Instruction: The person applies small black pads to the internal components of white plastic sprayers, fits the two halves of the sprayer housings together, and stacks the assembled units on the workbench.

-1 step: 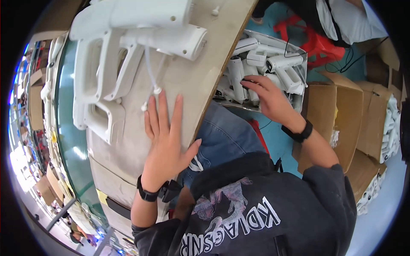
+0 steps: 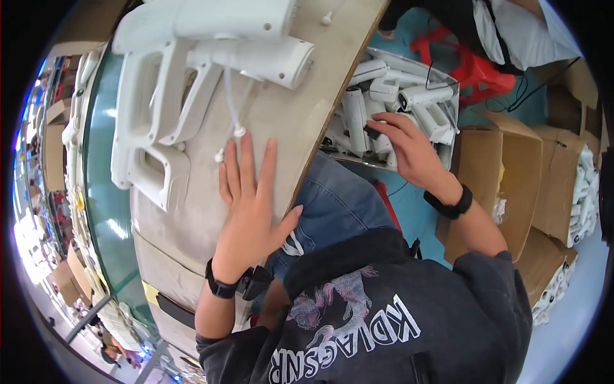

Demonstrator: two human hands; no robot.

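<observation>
Head view: seemingly bracing, your empty left hand [image 2: 245, 214] spreads on the table [image 2: 291, 125] while your right hand [image 2: 416, 157] pinches a black piece [image 2: 372, 132] over the right-side bin [image 2: 410, 63].

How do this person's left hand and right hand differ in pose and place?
The left hand lies spread, palm down, on the table; the right hand is bent, pinching a small black piece.
The left hand is beside a white knob; the right hand is over the bin of white devices.
Both wrists wear black bands.
</observation>
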